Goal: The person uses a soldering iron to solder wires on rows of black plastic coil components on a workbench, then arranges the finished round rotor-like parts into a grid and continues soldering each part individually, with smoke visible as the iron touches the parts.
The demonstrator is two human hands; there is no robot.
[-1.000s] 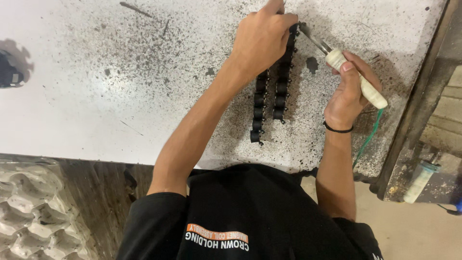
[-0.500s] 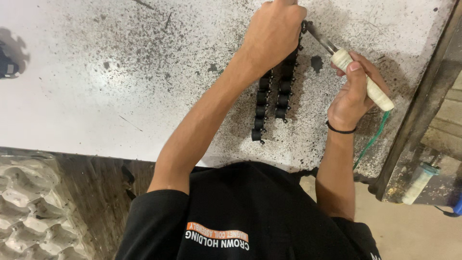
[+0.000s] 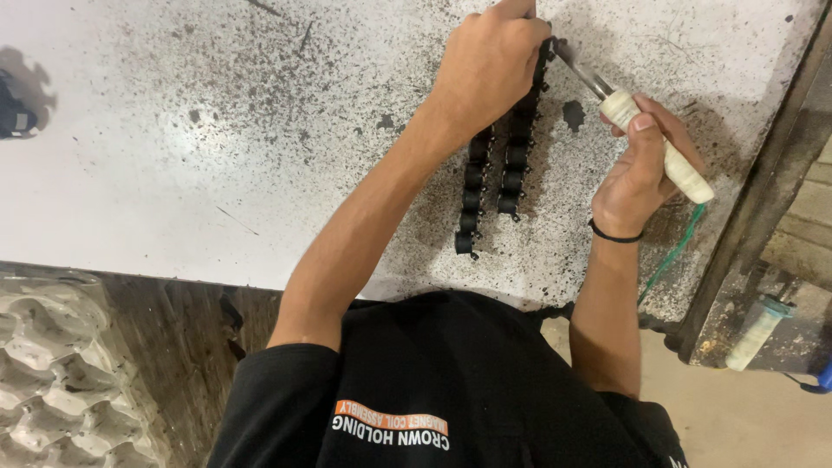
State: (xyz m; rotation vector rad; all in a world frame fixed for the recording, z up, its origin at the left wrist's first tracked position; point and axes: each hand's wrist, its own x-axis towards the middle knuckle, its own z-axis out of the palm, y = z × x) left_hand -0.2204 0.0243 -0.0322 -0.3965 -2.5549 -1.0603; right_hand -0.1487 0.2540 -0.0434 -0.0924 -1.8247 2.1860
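two hands work: our left hand [image 3: 485,69] pins the chain [image 3: 511,165], right hand [image 3: 641,169] grips the tool [image 3: 659,156]; we keep its tip steady at the chain's top.

Person seen from above: black short-sleeved shirt [image 3: 451,381], its sleeves ending above the elbows; orange rectangular patch [image 3: 390,414] with white lettering printed on the cloth; forearms bare; thin black band [image 3: 615,234] around the wrist of the right hand [image 3: 646,169]; left hand [image 3: 490,65] unadorned.
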